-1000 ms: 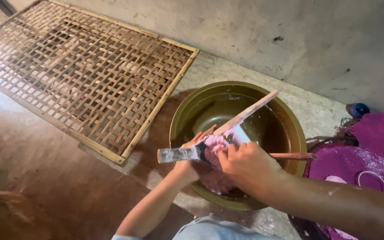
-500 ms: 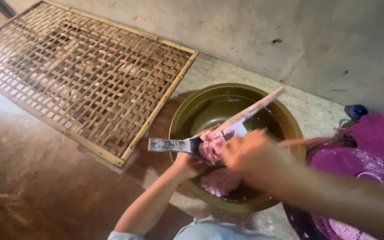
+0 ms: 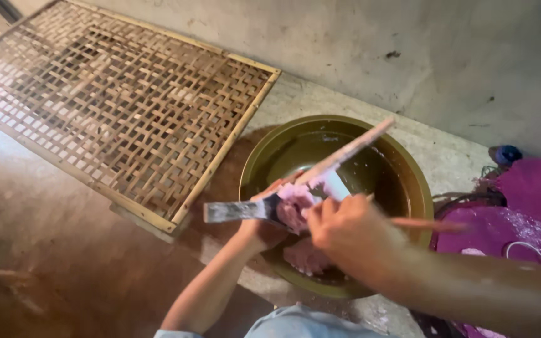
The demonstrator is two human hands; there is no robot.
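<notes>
Left hand, lower centre of the frame, is closing around the middle of a flat metal blade; the blade's grey end is sticking out to the left, and a pale wooden stick is running up and right over the bowl. A lump of pink dough is sitting on the blade beside the fingers.

Right hand is curling shut against that lump from the right, fingers pressing into it. A thin stick is pointing right from behind this hand; whether the hand is gripping it cannot be told.

Both hands are working above a wide olive-green basin, centre frame, wet inside, with more pink dough lying at its near edge.

Judgement: shaping step in progress.

Woven bamboo tray is lying at upper left on the floor.
</notes>
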